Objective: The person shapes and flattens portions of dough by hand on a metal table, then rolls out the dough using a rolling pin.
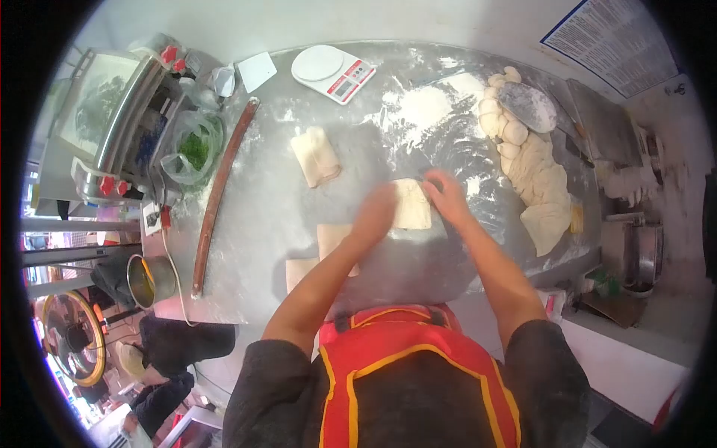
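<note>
A flat, pale rectangular piece of dough [412,207] lies on the floured grey worktop between my hands. My right hand [448,197] pinches its upper right edge between thumb and fingers. At its left side is my left hand [376,213], blurred, its fingers too smeared to make out. To the upper left lies a folded dough piece [316,157]. Under and beside my left forearm are two more flat dough pieces, one [332,239] partly covered by the arm and the other [300,275] closer to the table edge.
A long wooden rolling pin [224,198] lies at the left, near a bag of chopped greens [194,149] and a machine [112,112]. At the back are a white scale [328,71] and loose flour [426,107]. A large dough mass [534,179] and a scoop [526,104] occupy the right. Someone sits lower left.
</note>
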A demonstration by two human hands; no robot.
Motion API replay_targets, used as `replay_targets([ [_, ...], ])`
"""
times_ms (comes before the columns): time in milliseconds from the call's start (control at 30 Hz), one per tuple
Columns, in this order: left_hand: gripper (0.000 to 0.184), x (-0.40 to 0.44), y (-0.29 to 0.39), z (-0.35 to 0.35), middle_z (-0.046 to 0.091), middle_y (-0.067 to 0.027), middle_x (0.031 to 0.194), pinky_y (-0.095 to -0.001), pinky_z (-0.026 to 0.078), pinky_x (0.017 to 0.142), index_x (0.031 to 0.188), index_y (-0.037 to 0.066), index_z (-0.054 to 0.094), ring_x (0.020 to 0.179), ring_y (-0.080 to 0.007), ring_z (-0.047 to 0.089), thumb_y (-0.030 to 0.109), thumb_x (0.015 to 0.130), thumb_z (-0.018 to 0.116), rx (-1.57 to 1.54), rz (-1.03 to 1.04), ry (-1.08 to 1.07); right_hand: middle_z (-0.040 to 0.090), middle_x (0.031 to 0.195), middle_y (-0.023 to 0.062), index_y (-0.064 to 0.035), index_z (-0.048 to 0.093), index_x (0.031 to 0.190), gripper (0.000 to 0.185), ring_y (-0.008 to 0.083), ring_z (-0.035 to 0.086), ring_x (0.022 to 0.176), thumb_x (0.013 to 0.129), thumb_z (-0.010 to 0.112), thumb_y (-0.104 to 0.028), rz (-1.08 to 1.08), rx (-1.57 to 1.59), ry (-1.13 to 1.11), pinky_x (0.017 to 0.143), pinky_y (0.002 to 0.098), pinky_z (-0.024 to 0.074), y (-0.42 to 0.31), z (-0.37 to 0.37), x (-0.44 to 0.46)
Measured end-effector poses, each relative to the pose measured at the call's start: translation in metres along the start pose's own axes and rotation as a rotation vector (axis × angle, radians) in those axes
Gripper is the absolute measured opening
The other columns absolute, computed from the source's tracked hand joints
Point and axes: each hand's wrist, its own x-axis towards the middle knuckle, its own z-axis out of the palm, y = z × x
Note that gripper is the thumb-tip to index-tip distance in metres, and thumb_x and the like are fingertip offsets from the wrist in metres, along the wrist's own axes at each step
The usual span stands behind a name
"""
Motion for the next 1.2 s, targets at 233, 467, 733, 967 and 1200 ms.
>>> replay_targets([
  [233, 0.041, -0.054, 0.02, 0.022, 0.065, -0.0174, 0.107, -0.038, 0.047, 0.088, 0.126, -0.005, 0.053, 0.1, -0.0275, 0.062, 0.018, 0.092, 0.052, -0.761, -0.823, -0.038, 0.066, 0.101, 0.0154, -0.0018, 0.065, 0.105, 0.043, 0.0271, 0.062, 0.095, 0.074, 0.074, -0.031, -0.198, -0.228, -0.701, 0.081, 0.0378, 0.0482, -0.04, 0.027, 0.045],
  [467, 0.039, 0.003, 0.057, 0.04, 0.064, -0.0112, 0.108, -0.0332, 0.047, 0.083, 0.127, -0.005, 0.051, 0.098, -0.0212, 0.06, 0.016, 0.094, 0.052, -0.806, -0.581, 0.22, 0.068, 0.091, 0.0157, 0.0006, 0.065, 0.102, 0.043, 0.0251, 0.066, 0.082, 0.073, 0.075, -0.03, 0.201, 0.227, -0.218, 0.07, 0.037, 0.0518, 0.03, -0.036, 0.024],
  [733, 0.039, 0.078, 0.115, 0.084, 0.066, -0.0209, 0.107, -0.0361, 0.048, 0.088, 0.118, -0.005, 0.058, 0.101, -0.0331, 0.063, 0.021, 0.088, 0.056, -0.197, -0.506, -0.18, 0.061, 0.073, 0.0036, -0.0003, 0.06, 0.093, 0.022, 0.0094, 0.052, 0.056, 0.086, 0.068, -0.019, 0.797, 0.781, 0.067, 0.048, 0.0273, 0.0403, 0.099, -0.067, -0.107],
  [967, 0.031, 0.118, 0.114, 0.115, 0.069, -0.0184, 0.093, -0.039, 0.051, 0.08, 0.102, -0.002, 0.065, 0.09, -0.0342, 0.065, 0.023, 0.085, 0.061, -0.051, -0.513, -0.131, 0.065, 0.082, 0.0096, 0.0019, 0.062, 0.101, 0.027, 0.0172, 0.062, 0.076, 0.082, 0.068, -0.016, 0.387, 0.371, 0.291, 0.067, 0.0308, 0.0489, 0.146, -0.08, -0.058],
  [1200, 0.028, 0.103, 0.106, 0.107, 0.067, -0.0142, 0.107, -0.0384, 0.05, 0.089, 0.105, 0.003, 0.067, 0.106, -0.0311, 0.061, 0.017, 0.081, 0.065, 0.021, -0.054, -0.101, 0.066, 0.1, 0.0179, -0.0005, 0.062, 0.108, 0.03, 0.0326, 0.063, 0.093, 0.08, 0.064, -0.013, 0.296, 0.133, 0.002, 0.083, 0.0402, 0.0498, 0.1, -0.098, -0.033],
])
